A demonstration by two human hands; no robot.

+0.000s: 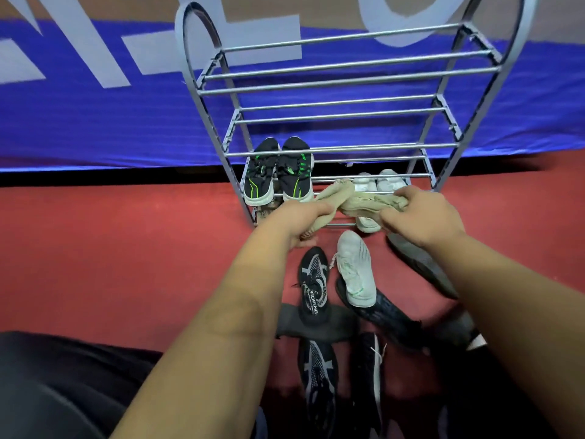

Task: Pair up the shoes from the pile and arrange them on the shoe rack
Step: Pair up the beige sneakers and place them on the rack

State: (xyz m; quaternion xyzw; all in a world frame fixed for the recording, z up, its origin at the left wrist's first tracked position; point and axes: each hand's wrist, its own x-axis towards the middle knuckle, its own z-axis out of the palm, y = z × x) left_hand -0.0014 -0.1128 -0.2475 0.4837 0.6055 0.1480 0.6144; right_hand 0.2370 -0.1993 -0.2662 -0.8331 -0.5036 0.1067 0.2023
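A grey metal shoe rack [345,90] stands against the blue banner. A black-and-green pair [278,172] sits on a lower shelf at the left, and a white pair [380,183] sits further right. My left hand [304,221] grips one beige shoe [326,201], and my right hand [424,217] grips another beige shoe [364,205]; both are held at the rack's low front bars. On the floor below lies the pile: a white shoe [354,270], a black-and-grey patterned shoe [313,286], its match [318,375], and several dark shoes [380,308].
Red carpet [126,248] covers the floor around the rack. A blue banner with pale letters [95,106] hangs behind. My dark-clothed knee [57,384] fills the lower left. The upper rack shelves hold nothing.
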